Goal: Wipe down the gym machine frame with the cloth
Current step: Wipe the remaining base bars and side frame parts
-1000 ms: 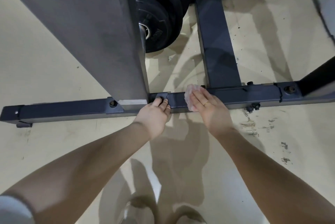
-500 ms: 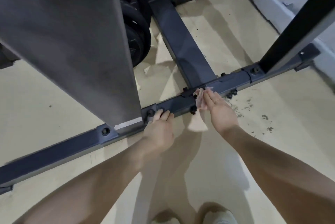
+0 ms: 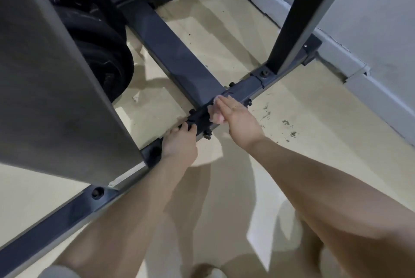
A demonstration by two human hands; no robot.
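Fingers (image 3: 221,107) of right hand (image 3: 238,120): lying straight and together, pressing flat on cloth (image 3: 213,112); ring showing on one finger. Cloth: pale pink, bunched, mostly hidden under the fingers, peeking out at their far and left edges; sitting on the top face of the floor bar (image 3: 247,89), just right of the joint where the cross bar (image 3: 179,59) running toward the far side meets it.

Left hand (image 3: 179,140): resting on the same floor bar, left of the cloth and a little nearer; fingers curling over the bar's top edge, gripping it, seemingly for support. Not touching the cloth.

Progress, as judged: wiping under way on the low floor bar at the joint. No telling which stretches are already clean; no visible difference in the dark paint. Looking to remain: bar section to the right up to the black post (image 3: 298,19), long near-left stretch of the bar with its bolts, the cross bar, the far base, and the wide grey upright (image 3: 56,75) filling the left of the view.

Also present: black weight plates (image 3: 101,53) behind the grey upright; tan floor (image 3: 314,142) with dark scuff marks right of the hands; grey wall skirting (image 3: 336,53) at far right.
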